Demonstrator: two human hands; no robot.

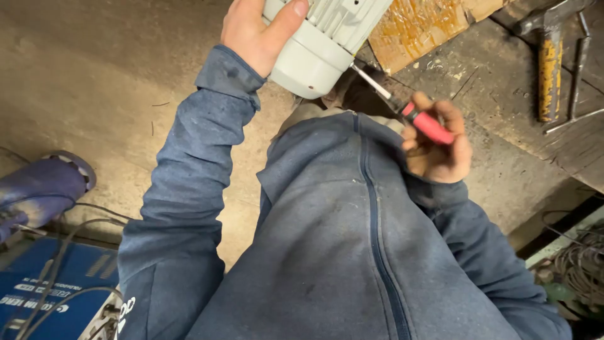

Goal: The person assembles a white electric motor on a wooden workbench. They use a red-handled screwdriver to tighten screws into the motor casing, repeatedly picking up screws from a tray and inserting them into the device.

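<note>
Gripping a pale grey motor housing (pixel 318 47) with our left hand (pixel 251 34), we clench a red-handled screwdriver (pixel 412 113) in our right hand (pixel 440 148), its tip seemingly touching the housing's end.

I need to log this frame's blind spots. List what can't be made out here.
Head view only:
- Motor: its upper part is cut off by the top edge.
- Screwdriver tip: hidden behind the motor's end cap, so what it touches is unclear.
- Left hand: fingers hidden behind the motor and cut by the edge.
- Right hand: palm hidden by the red handle.
- Hammer: head cut off at the top edge.
</note>
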